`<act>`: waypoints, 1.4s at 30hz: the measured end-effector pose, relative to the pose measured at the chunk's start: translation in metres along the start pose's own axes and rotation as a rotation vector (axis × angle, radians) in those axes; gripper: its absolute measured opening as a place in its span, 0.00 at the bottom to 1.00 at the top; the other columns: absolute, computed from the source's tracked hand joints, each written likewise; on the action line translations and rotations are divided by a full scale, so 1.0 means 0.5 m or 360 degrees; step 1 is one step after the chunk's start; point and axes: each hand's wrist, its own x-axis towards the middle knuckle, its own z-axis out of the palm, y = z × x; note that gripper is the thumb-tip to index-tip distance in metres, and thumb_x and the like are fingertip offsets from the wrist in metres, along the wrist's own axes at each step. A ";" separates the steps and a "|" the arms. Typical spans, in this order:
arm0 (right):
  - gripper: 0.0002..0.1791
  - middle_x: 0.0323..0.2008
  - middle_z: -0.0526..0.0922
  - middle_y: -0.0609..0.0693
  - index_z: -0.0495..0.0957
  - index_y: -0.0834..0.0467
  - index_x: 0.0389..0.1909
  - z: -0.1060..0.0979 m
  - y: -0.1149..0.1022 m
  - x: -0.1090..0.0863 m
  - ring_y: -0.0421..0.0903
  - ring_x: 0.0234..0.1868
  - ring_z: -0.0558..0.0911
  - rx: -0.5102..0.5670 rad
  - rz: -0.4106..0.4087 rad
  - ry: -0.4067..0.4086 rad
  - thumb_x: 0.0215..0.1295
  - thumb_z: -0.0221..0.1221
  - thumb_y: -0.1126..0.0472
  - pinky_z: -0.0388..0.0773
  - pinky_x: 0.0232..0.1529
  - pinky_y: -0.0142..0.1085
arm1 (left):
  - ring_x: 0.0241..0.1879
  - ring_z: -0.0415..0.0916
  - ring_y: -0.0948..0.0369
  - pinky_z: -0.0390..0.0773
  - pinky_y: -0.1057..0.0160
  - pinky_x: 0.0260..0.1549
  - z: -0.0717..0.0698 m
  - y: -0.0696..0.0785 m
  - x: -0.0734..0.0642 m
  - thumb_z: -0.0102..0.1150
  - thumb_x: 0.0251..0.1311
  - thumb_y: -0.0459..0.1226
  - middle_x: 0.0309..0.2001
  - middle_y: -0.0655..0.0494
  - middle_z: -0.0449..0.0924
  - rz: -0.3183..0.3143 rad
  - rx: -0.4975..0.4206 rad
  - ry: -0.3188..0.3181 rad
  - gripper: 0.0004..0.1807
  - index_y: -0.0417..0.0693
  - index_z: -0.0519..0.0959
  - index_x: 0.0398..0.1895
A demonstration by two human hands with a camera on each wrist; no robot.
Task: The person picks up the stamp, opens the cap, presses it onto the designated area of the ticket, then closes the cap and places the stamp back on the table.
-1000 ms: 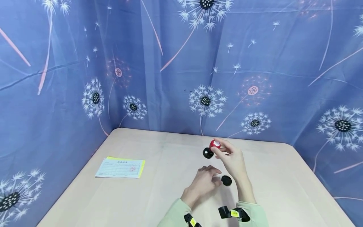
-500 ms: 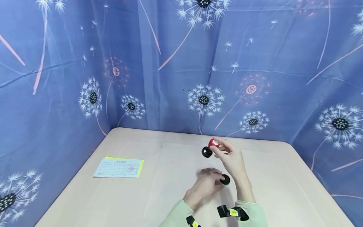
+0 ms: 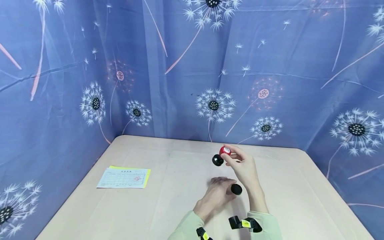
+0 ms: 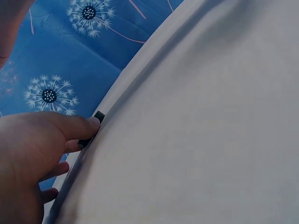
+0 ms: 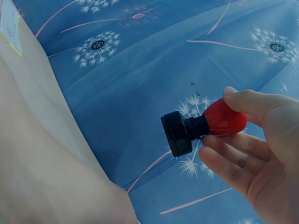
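Note:
A rubber stamp with a red handle (image 5: 223,120) and a round black base (image 5: 176,134) is held in the air by my right hand (image 3: 245,168). Thumb and fingers pinch the red knob, which has a white mark on its top in the head view. Nearer the body, my left hand (image 3: 216,195) pinches a round black cap (image 3: 236,189) between thumb and index finger, low over the table. In the left wrist view only dark slivers of the cap (image 4: 99,115) show around the thumb. The stamp's underside is not visible.
A printed form (image 3: 121,178) with a red stamp mark lies over a yellow sheet (image 3: 147,178) on the left of the beige table (image 3: 168,206). Blue dandelion-print cloth (image 3: 177,100) hangs around the table's back and sides.
My left hand has moved in to the black cap, pinched it and tipped it slightly. The right hand keeps the stamp in nearly the same place; the head view has shifted a little.

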 end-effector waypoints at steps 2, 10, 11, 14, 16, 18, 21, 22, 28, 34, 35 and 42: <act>0.21 0.45 0.83 0.50 0.78 0.44 0.53 0.000 0.001 0.000 0.49 0.32 0.85 -0.0012 -0.0009 -0.0006 0.56 0.65 0.50 0.82 0.31 0.36 | 0.54 0.72 0.68 0.67 0.64 0.55 0.001 0.001 0.000 0.64 0.53 0.50 0.52 0.72 0.78 -0.0005 0.0027 0.0020 0.24 0.63 0.76 0.54; 0.20 0.43 0.84 0.47 0.79 0.41 0.51 0.003 0.003 0.002 0.45 0.31 0.84 0.0030 0.0019 0.0026 0.55 0.66 0.50 0.82 0.31 0.36 | 0.48 0.74 0.68 0.68 0.64 0.51 -0.003 0.004 0.002 0.66 0.50 0.50 0.45 0.71 0.80 -0.0035 0.0015 0.0058 0.22 0.63 0.79 0.50; 0.20 0.44 0.83 0.47 0.79 0.41 0.51 0.004 0.004 0.001 0.48 0.32 0.84 0.0036 0.0017 0.0028 0.55 0.66 0.50 0.82 0.31 0.36 | 0.48 0.74 0.67 0.68 0.64 0.50 -0.003 0.003 0.001 0.66 0.49 0.49 0.44 0.71 0.80 -0.0048 -0.0003 0.0057 0.22 0.63 0.79 0.50; 0.20 0.44 0.83 0.46 0.79 0.41 0.51 0.004 0.005 0.001 0.50 0.34 0.84 0.0047 0.0017 0.0025 0.55 0.66 0.50 0.82 0.32 0.35 | 0.48 0.74 0.66 0.68 0.64 0.49 -0.003 -0.001 0.000 0.66 0.49 0.49 0.45 0.70 0.80 -0.0086 -0.0048 0.0051 0.22 0.63 0.79 0.50; 0.20 0.44 0.83 0.47 0.79 0.42 0.51 0.002 0.007 0.001 0.51 0.35 0.84 0.0052 0.0014 0.0016 0.55 0.66 0.50 0.82 0.32 0.36 | 0.48 0.74 0.66 0.68 0.64 0.50 -0.001 -0.002 0.000 0.66 0.49 0.50 0.46 0.70 0.79 -0.0092 -0.0054 0.0038 0.22 0.63 0.79 0.51; 0.20 0.45 0.83 0.49 0.79 0.44 0.51 -0.001 0.010 0.002 0.49 0.35 0.84 0.0060 0.0006 0.0013 0.56 0.65 0.50 0.83 0.33 0.37 | 0.48 0.73 0.65 0.68 0.62 0.50 0.001 -0.002 -0.001 0.65 0.49 0.52 0.46 0.68 0.78 -0.0076 -0.0029 0.0026 0.23 0.62 0.78 0.51; 0.20 0.47 0.82 0.51 0.79 0.47 0.52 -0.007 0.014 0.002 0.48 0.36 0.84 0.0085 -0.0006 0.0029 0.56 0.65 0.51 0.83 0.33 0.39 | 0.48 0.72 0.64 0.68 0.61 0.51 0.002 0.000 0.000 0.63 0.50 0.55 0.47 0.66 0.76 -0.0060 0.0021 0.0007 0.25 0.61 0.78 0.53; 0.20 0.48 0.81 0.50 0.79 0.47 0.52 -0.009 0.015 0.003 0.47 0.36 0.84 0.0094 -0.0002 0.0039 0.56 0.65 0.51 0.83 0.33 0.39 | 0.48 0.72 0.64 0.67 0.60 0.50 0.003 0.001 0.000 0.63 0.50 0.55 0.47 0.66 0.75 -0.0054 0.0039 0.0011 0.26 0.61 0.78 0.53; 0.21 0.51 0.80 0.49 0.79 0.45 0.52 -0.028 0.010 -0.003 0.42 0.32 0.84 0.0096 0.0068 0.0081 0.56 0.65 0.51 0.82 0.35 0.36 | 0.42 0.71 0.65 0.67 0.61 0.47 0.005 0.007 0.002 0.63 0.48 0.57 0.44 0.67 0.74 -0.0087 0.0065 0.0023 0.21 0.64 0.82 0.45; 0.21 0.49 0.79 0.58 0.77 0.55 0.54 -0.059 -0.023 -0.014 0.37 0.31 0.83 0.0145 0.0088 0.0135 0.59 0.64 0.58 0.83 0.35 0.39 | 0.42 0.70 0.68 0.66 0.64 0.51 0.007 0.008 0.007 0.65 0.45 0.58 0.40 0.71 0.75 -0.0181 -0.0072 -0.0032 0.17 0.63 0.83 0.37; 0.22 0.49 0.79 0.60 0.77 0.57 0.55 -0.063 -0.028 -0.015 0.36 0.31 0.83 0.0153 0.0088 0.0138 0.59 0.64 0.59 0.82 0.35 0.40 | 0.42 0.70 0.68 0.66 0.64 0.52 0.006 0.007 0.007 0.66 0.45 0.57 0.39 0.71 0.75 -0.0209 -0.0109 -0.0043 0.18 0.62 0.83 0.37; 0.23 0.46 0.79 0.65 0.75 0.63 0.55 -0.078 -0.031 -0.017 0.34 0.31 0.83 0.0163 0.0099 0.0172 0.59 0.63 0.61 0.83 0.35 0.38 | 0.41 0.70 0.70 0.64 0.66 0.56 0.000 0.004 0.010 0.67 0.44 0.52 0.38 0.72 0.76 -0.0335 -0.0315 -0.0059 0.19 0.60 0.83 0.42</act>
